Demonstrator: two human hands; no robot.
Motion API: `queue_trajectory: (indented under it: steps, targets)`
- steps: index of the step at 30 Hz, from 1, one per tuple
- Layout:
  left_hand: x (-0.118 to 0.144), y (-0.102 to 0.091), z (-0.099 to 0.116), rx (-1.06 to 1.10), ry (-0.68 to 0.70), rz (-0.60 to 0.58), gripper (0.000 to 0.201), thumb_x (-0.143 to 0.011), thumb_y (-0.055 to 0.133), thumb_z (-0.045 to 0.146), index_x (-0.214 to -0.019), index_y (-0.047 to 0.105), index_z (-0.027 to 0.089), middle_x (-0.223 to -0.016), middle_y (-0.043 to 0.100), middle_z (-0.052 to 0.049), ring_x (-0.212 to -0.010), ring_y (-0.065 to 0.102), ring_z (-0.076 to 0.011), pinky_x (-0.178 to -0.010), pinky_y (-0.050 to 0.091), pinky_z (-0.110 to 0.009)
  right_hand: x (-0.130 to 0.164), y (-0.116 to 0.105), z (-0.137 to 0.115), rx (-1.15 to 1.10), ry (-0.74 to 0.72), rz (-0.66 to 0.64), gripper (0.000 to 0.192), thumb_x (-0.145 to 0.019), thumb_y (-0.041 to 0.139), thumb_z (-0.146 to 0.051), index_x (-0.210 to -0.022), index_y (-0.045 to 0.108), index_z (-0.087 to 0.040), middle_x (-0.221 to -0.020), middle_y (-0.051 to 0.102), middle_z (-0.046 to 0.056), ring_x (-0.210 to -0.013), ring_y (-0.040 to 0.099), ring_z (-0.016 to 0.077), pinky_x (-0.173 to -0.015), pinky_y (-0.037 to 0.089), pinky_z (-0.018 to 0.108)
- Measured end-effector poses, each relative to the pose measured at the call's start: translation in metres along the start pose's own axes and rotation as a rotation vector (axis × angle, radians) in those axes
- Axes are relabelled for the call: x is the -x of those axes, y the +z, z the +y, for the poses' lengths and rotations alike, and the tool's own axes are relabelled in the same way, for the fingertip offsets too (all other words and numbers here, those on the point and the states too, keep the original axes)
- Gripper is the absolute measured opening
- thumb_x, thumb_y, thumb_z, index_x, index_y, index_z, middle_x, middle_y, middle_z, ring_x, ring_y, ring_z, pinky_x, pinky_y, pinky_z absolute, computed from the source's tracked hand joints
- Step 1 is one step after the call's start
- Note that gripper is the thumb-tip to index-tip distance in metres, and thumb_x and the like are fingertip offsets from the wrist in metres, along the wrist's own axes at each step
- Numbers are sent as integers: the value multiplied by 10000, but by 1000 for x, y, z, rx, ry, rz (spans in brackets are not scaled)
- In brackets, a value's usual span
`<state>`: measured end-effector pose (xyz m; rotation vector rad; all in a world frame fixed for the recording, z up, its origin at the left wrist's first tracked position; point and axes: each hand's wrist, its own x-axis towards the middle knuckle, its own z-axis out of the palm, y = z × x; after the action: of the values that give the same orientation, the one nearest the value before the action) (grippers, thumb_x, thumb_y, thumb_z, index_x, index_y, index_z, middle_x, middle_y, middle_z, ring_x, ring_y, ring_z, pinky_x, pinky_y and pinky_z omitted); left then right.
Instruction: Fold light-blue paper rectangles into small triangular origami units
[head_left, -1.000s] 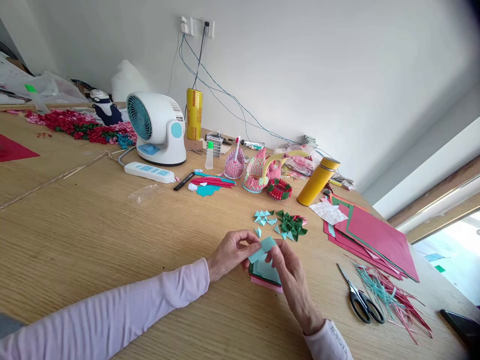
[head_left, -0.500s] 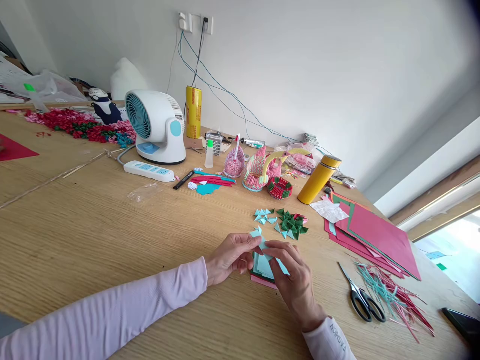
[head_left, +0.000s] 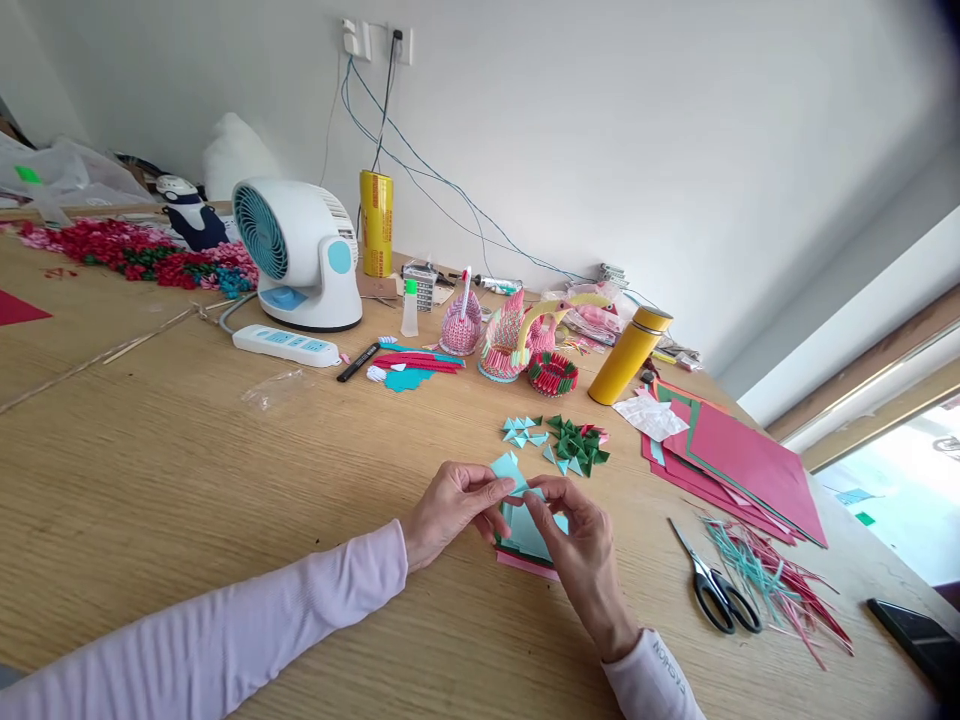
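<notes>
Both hands meet over a small stack of paper near the front of the wooden tabletop [head_left: 150, 480]. The left hand [head_left: 450, 505] and the right hand [head_left: 581, 550] pinch a light blue paper piece [head_left: 508, 470] between their fingertips, one on each side, so the hands are close together and closed on it. The piece is raised slightly, tilted, just above the stack of cut paper [head_left: 525, 545], which lies flat under the hands and shows light blue on top, green edges and a pink sheet at the bottom. Both arms wear pale pink sleeves.

Just beyond the hands lie small folded triangles: a light blue group [head_left: 523, 432] and, beside it to the right, a green heap [head_left: 577, 445]. To the right, scissors [head_left: 712, 590] lie flat next to a scatter of thin paper strips [head_left: 772, 590] in teal and red. Behind those is a pile of red and green paper sheets [head_left: 739, 465]. A yellow bottle [head_left: 628, 355] stands near the sheets. Farther back stand folded paper models: a pink swan [head_left: 461, 325], a larger pink and yellow one [head_left: 517, 340] and a red and green ring [head_left: 553, 373]. On the left are a white fan [head_left: 296, 255], a power strip [head_left: 283, 345] in front of it, and a black marker [head_left: 358, 362]. A yellow roll [head_left: 376, 222] stands upright by the wall.
</notes>
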<state>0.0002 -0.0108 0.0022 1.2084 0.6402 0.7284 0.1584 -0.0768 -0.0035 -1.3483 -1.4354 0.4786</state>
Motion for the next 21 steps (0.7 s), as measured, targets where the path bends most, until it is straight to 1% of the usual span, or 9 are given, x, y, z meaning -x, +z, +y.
queue_trajectory:
  steps: [3, 6, 9, 13, 18, 21]
  targets:
    - [0, -1, 1, -37, 16, -5, 364, -787, 665, 444, -815, 699, 82, -569, 658, -30, -493, 618, -113, -471, 463, -186, -1, 2, 3, -153, 156, -20, 187, -834, 635, -370, -811, 643, -185, -767, 674, 46, -702, 604, 182, -633, 461, 294]
    - [0, -2, 1, -40, 14, -20, 365, -792, 658, 446, -828, 698, 85, -567, 658, -31, -502, 623, -120, -494, 482, -198, -1, 3, 4, -250, 234, -34, 228, -812, 662, -403, -805, 630, -178, -701, 655, 35, -668, 592, 173, -613, 457, 285]
    - [0, -2, -1, -33, 39, -57, 325, -776, 689, 406, -843, 687, 88, -608, 661, -28, -525, 626, -118, -527, 504, -210, -2, 4, 4, -273, 247, -22, 247, -799, 677, -415, -785, 624, -174, -676, 647, 26, -635, 576, 155, -593, 446, 268]
    - [-1, -2, -3, -7, 68, -79, 293, -726, 748, 342, -871, 666, 101, -745, 670, -31, -559, 617, -108, -541, 524, -223, -2, 5, 1, -290, 243, -1, 264, -791, 684, -424, -757, 608, -174, -643, 621, 8, -592, 554, 134, -556, 434, 247]
    - [-1, -1, -2, 4, 60, -73, 303, -769, 707, 364, -926, 655, 109, -687, 643, -26, -614, 615, -126, -536, 525, -225, -3, 4, 1, -277, 227, -5, 274, -796, 674, -437, -789, 594, -176, -672, 594, 8, -587, 522, 127, -532, 413, 244]
    - [-1, 0, -2, 67, 40, -73, 294, -755, 722, 365, -882, 640, 112, -689, 645, -26, -612, 621, -125, -513, 511, -210, -3, 2, 1, -251, 231, 3, 294, -783, 682, -451, -755, 582, -177, -635, 554, -6, -548, 473, 117, -498, 377, 240]
